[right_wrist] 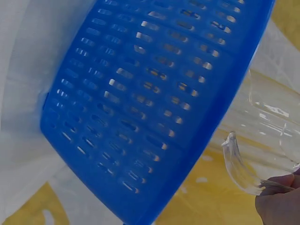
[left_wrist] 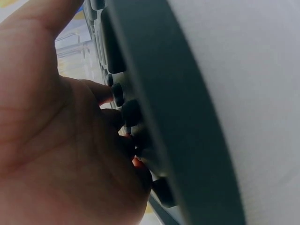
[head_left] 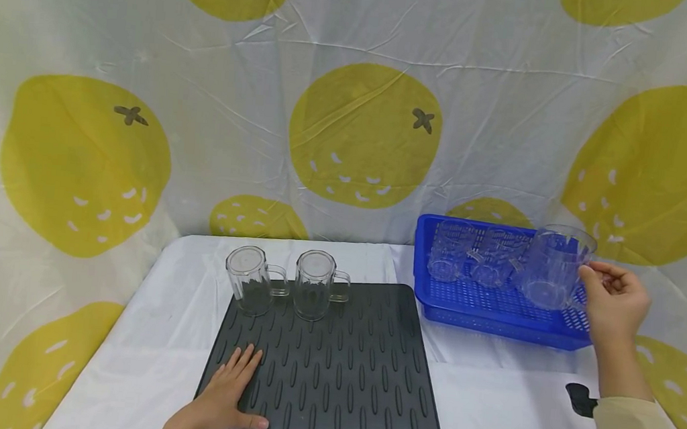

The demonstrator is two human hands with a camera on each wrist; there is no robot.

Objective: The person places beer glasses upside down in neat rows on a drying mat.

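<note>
With our left hand (head_left: 226, 400) lying flat, fingers straight, on the grey mat (head_left: 343, 376), our right hand (head_left: 611, 306) pinched the handle of a clear mug (head_left: 551, 268) tilted above the blue basket (head_left: 493, 317), where so light a pinch, we judged, risked it slipping onto the mugs below.

No legible text or labels anywhere

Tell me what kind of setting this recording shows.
Likely a staged tabletop set for dish-drying, not a real kitchen: a lemon-print cloth backdrop, a dark ridged drying mat with two upturned clear mugs, and a blue basket of mugs.
</note>
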